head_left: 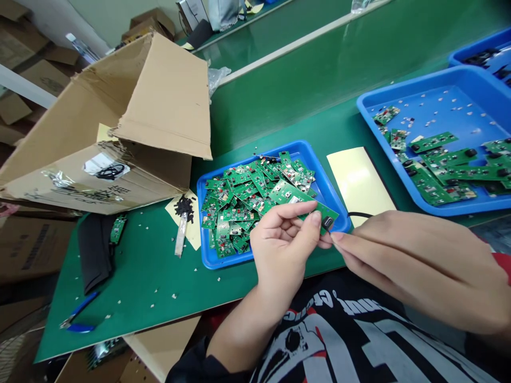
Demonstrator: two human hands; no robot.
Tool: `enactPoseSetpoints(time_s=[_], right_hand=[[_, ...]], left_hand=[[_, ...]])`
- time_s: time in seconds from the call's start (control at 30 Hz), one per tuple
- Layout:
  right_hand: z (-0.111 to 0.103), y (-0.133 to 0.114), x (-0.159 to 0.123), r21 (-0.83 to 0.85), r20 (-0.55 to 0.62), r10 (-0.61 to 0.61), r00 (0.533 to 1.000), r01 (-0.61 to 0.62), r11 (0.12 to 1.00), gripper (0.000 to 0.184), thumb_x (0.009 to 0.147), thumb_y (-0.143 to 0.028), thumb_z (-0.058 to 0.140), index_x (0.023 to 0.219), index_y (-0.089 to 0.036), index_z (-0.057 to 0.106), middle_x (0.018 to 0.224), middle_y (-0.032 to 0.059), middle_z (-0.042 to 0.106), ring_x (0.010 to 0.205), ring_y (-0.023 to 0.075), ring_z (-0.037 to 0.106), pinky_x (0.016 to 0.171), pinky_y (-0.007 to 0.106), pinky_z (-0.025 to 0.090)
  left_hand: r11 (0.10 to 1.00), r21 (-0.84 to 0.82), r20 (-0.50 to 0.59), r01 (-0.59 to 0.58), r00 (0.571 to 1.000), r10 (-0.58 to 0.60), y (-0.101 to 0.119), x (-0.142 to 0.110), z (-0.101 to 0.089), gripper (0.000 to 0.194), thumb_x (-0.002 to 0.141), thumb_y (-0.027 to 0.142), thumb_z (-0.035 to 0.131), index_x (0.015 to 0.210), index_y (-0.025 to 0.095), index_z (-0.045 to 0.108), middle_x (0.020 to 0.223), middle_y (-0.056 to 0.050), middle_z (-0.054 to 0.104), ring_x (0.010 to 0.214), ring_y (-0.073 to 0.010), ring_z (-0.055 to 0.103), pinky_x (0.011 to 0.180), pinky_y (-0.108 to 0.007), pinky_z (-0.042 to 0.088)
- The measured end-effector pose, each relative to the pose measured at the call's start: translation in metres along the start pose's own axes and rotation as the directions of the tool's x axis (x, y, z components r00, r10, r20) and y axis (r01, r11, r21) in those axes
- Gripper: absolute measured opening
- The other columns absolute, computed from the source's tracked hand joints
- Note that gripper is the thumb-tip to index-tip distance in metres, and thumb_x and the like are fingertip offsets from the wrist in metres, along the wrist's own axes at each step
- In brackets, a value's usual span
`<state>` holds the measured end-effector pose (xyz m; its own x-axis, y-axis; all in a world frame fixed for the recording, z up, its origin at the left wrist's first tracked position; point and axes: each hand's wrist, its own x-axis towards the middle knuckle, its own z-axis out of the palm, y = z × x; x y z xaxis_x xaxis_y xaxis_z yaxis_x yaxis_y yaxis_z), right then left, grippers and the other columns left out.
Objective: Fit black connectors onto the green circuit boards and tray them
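Note:
In the head view my left hand point(283, 239) is closed on a long green circuit board point(297, 198), pinched between thumb and fingers. The board tilts over the front right of a blue tray point(205, 250) heaped with small green boards point(239, 199). A black square part point(327, 222) sits at the board's near end. My right hand point(391, 255) has its fingertips pressed together at that end, close beside the black part. Whatever is in those fingertips is too small and hidden to name. A thin black cord point(359, 214) shows just behind the right hand.
A second blue tray point(367, 109) with boards stands right, beside a yellow sheet point(359, 178). At left are an open cardboard box point(159, 101), small black pieces point(184, 207) on paper, black folded material point(95, 250) and blue-handled pliers point(82, 314). White scraps dot the green table point(151, 276).

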<state>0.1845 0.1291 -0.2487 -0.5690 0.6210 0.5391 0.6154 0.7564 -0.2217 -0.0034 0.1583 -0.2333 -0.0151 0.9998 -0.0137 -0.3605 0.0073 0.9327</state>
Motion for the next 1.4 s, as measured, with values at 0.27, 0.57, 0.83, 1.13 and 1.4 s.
enactPoseSetpoints(time_s=[0.27,0.57,0.83,1.13,1.4], right_hand=[[-0.010,0.002,0.019,0.027,-0.102,-0.082,0.991,0.086,0.996,0.019,0.106,-0.014,0.059,0.119,-0.013,0.072,0.097,0.0080,0.073,0.092,0.0178,0.070,0.083,0.027,0.059],[-0.018,0.004,0.041,-0.019,-0.151,0.019,0.988,-0.022,1.000,0.015,0.106,-0.011,0.061,0.099,-0.020,0.071,0.086,0.0034,0.074,0.074,0.0134,0.071,0.070,0.024,0.061],[-0.030,0.008,0.045,0.108,-0.031,0.088,0.996,-0.084,0.991,0.023,0.110,-0.015,0.053,0.102,-0.022,0.072,0.087,0.0027,0.074,0.068,0.0127,0.068,0.063,0.026,0.058],[-0.039,0.029,0.049,0.428,0.174,-0.072,0.982,-0.010,0.904,0.025,0.114,-0.023,0.051,0.110,-0.020,0.075,0.082,-0.0003,0.070,0.069,0.0075,0.067,0.062,0.016,0.054],[-0.039,0.022,0.054,0.491,0.131,-0.028,0.991,-0.040,0.870,0.021,0.109,-0.014,0.055,0.097,-0.021,0.071,0.081,-0.0022,0.073,0.070,0.0068,0.070,0.065,0.015,0.055]], left_hand=[[0.998,-0.057,0.008,-0.018,1.000,0.018,-0.003,0.001,-0.001,0.020,0.082,0.032,0.094,0.085,0.019,0.080,0.060,0.003,0.076,0.047,-0.0148,0.075,0.050,-0.018,0.066],[1.000,-0.017,0.054,0.009,0.999,-0.009,0.000,-0.001,-0.006,0.018,0.084,0.028,0.092,0.089,0.018,0.079,0.064,0.000,0.079,0.056,-0.0195,0.080,0.054,-0.020,0.069],[0.993,0.068,0.181,0.092,0.978,-0.103,0.013,0.004,-0.011,0.025,0.080,0.033,0.095,0.086,0.017,0.077,0.061,0.001,0.075,0.051,-0.0153,0.077,0.050,-0.017,0.065],[0.884,0.001,0.395,0.468,0.811,-0.431,0.027,0.010,-0.020,0.053,0.071,0.009,0.097,0.104,0.023,0.057,0.057,0.011,0.066,0.048,-0.0119,0.074,0.048,-0.010,0.057],[0.892,-0.105,0.500,0.440,0.799,-0.335,0.017,0.013,-0.020,0.033,0.090,0.028,0.087,0.107,0.020,0.060,0.063,0.009,0.066,0.050,-0.0069,0.069,0.052,-0.010,0.056]])
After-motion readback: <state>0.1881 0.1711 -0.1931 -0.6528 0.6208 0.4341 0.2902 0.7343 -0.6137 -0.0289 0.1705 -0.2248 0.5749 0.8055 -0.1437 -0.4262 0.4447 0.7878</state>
